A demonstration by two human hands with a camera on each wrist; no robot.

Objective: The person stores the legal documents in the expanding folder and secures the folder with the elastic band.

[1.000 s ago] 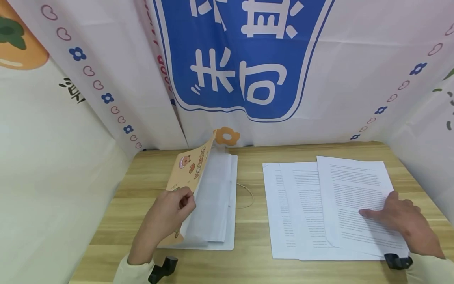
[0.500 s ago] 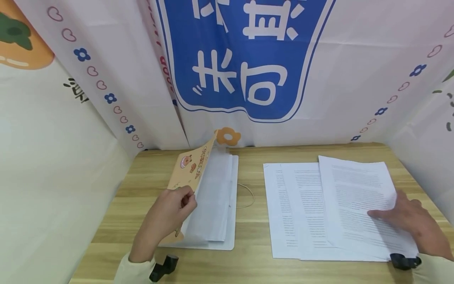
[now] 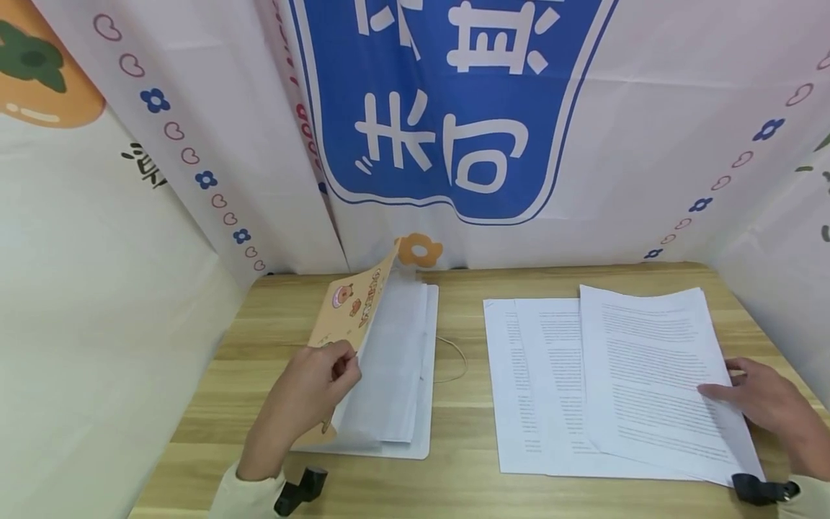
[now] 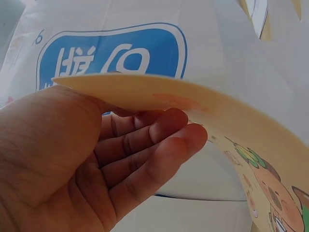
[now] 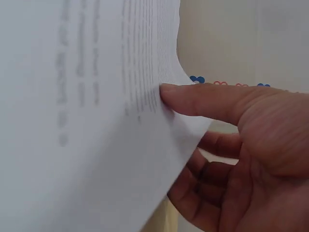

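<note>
My left hand (image 3: 311, 389) pinches the free edge of a file folder's tan cartoon cover (image 3: 346, 306) and holds it tilted up. Inside the folder lie clear sleeves (image 3: 382, 375) over a white back cover. In the left wrist view the cover (image 4: 145, 89) bends over the curled fingers. At the right, my right hand (image 3: 768, 396) grips the right edge of a printed sheet (image 3: 661, 360), thumb on top and fingers beneath. The right wrist view shows the thumb pressing on that sheet (image 5: 96, 135), which bows upward. Whether one sheet or more is gripped, I cannot tell.
Other printed sheets (image 3: 509, 389) lie overlapped to the left of the gripped one. A thin elastic cord (image 3: 459, 360) loops out from the folder's right side. Behind the wooden table (image 3: 454, 440) hangs a white cloth with a blue sign (image 3: 447, 108).
My right hand has slid right to the sheet's edge and now grips it, and the sheet's right side has lifted and curved. The left hand and the cover have stayed put.
</note>
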